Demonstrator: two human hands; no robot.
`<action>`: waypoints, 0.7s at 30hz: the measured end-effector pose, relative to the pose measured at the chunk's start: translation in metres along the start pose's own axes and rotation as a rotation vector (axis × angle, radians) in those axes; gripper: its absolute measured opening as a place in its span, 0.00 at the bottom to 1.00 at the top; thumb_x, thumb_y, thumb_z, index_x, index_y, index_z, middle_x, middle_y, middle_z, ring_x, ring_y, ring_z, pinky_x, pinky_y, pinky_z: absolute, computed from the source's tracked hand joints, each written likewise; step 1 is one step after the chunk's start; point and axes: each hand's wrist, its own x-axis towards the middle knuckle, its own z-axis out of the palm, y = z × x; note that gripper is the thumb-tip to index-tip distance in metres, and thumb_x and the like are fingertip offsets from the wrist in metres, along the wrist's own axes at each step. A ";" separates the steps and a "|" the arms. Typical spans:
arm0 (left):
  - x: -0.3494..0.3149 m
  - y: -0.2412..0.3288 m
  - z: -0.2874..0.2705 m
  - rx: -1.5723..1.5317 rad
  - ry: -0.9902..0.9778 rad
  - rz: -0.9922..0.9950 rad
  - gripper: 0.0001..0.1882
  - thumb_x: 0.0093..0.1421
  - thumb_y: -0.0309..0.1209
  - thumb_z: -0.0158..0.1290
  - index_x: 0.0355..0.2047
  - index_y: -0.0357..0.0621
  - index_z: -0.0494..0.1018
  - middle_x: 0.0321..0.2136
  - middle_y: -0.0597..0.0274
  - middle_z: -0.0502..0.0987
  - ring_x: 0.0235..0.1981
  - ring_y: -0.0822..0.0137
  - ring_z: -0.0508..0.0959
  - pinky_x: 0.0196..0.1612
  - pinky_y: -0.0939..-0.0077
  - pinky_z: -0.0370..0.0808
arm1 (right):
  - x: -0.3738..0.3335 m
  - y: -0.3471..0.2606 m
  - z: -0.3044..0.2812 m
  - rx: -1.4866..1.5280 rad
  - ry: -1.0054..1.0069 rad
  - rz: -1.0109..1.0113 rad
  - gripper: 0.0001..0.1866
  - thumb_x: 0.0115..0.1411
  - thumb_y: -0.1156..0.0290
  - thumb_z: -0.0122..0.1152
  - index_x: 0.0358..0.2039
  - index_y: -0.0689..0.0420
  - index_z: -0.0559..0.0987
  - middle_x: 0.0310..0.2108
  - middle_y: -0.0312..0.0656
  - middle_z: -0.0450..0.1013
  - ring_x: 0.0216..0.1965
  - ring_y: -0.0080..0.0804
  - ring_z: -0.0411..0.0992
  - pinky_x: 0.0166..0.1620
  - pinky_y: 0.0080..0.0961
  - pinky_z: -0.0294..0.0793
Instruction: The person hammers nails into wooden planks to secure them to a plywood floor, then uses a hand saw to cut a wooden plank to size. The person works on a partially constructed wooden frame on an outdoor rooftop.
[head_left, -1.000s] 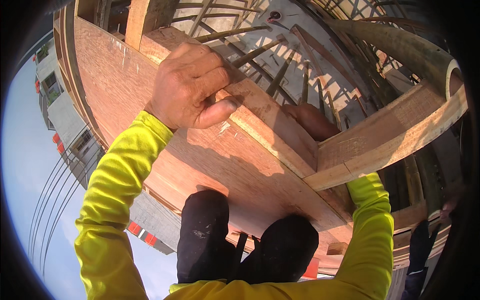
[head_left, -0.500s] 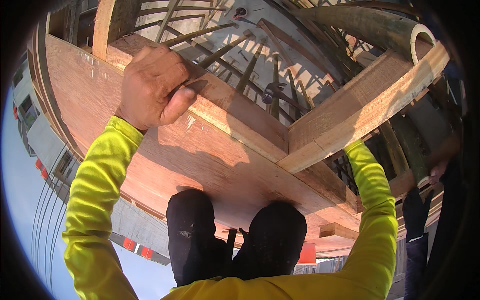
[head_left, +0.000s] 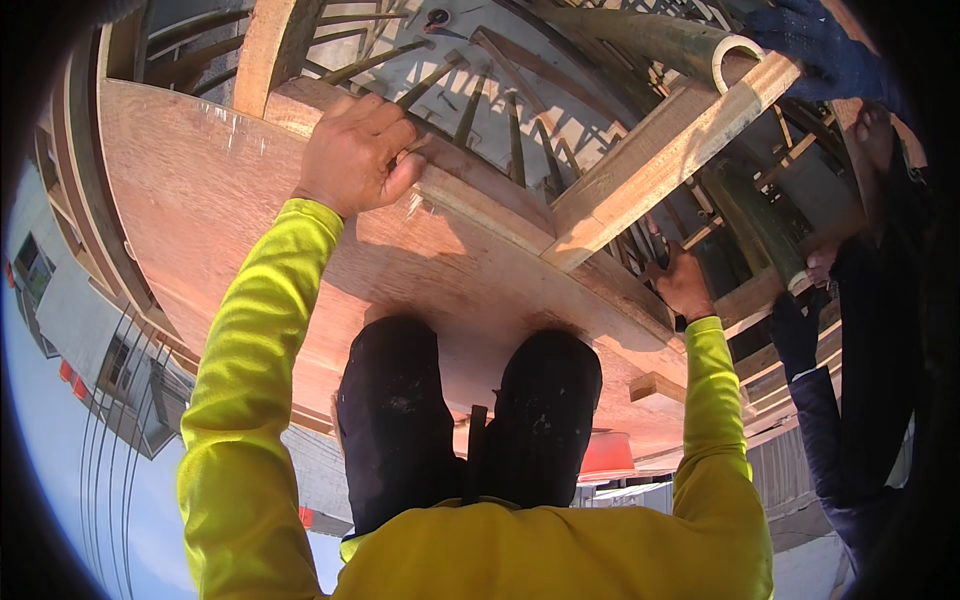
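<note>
My left hand (head_left: 360, 155) is closed in a fist against the long wooden beam (head_left: 480, 208) along the plywood panel's upper edge. Whatever its fingers may pinch is hidden. Right of the crossing timber (head_left: 650, 170), my right hand (head_left: 684, 284) is low in the gap, its fingers wrapped round the hammer, which hardly shows there. The timber meets the long beam at a corner, between my two hands. Under my knees spreads the reddish plywood panel (head_left: 230, 190).
A co-worker's dark-gloved hand (head_left: 815, 50) is at the timber's far end, beside a cut bamboo pole (head_left: 660, 40). Another dark glove (head_left: 795, 330) and bare feet (head_left: 820, 258) are at the right. Bamboo props stand below the frame. A red tub (head_left: 608, 455) lies behind my knees.
The hammer head, seen raised beyond the beam before, has dropped out of sight there. My right hand, hidden behind the timber before, now shows. A gloved hand has appeared at the timber's end.
</note>
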 end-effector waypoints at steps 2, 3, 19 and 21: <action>-0.003 -0.003 0.001 -0.023 0.014 -0.001 0.10 0.52 0.39 0.61 0.26 0.48 0.77 0.28 0.65 0.73 0.35 0.60 0.75 0.39 0.63 0.71 | -0.047 -0.005 -0.008 0.047 0.111 0.013 0.21 0.58 0.65 0.68 0.44 0.69 0.75 0.32 0.62 0.77 0.38 0.62 0.77 0.41 0.47 0.75; -0.002 -0.001 -0.002 0.000 0.002 -0.014 0.10 0.52 0.39 0.61 0.26 0.48 0.78 0.28 0.64 0.75 0.36 0.59 0.76 0.40 0.61 0.72 | -0.076 -0.007 -0.007 0.059 0.163 0.037 0.20 0.59 0.64 0.68 0.42 0.68 0.75 0.30 0.59 0.77 0.34 0.59 0.78 0.38 0.46 0.76; 0.004 0.008 -0.004 -0.003 0.100 0.104 0.15 0.55 0.44 0.61 0.28 0.45 0.79 0.27 0.58 0.77 0.31 0.53 0.77 0.39 0.59 0.72 | -0.275 -0.095 0.249 0.784 0.547 0.601 0.21 0.63 0.60 0.69 0.45 0.66 0.76 0.26 0.56 0.77 0.28 0.47 0.78 0.33 0.40 0.74; -0.002 0.000 0.009 0.046 0.010 0.053 0.16 0.56 0.45 0.62 0.30 0.44 0.80 0.27 0.56 0.77 0.32 0.52 0.77 0.40 0.59 0.73 | -0.261 -0.105 0.264 0.796 0.553 0.580 0.22 0.63 0.57 0.67 0.48 0.61 0.76 0.30 0.58 0.78 0.35 0.58 0.79 0.37 0.46 0.76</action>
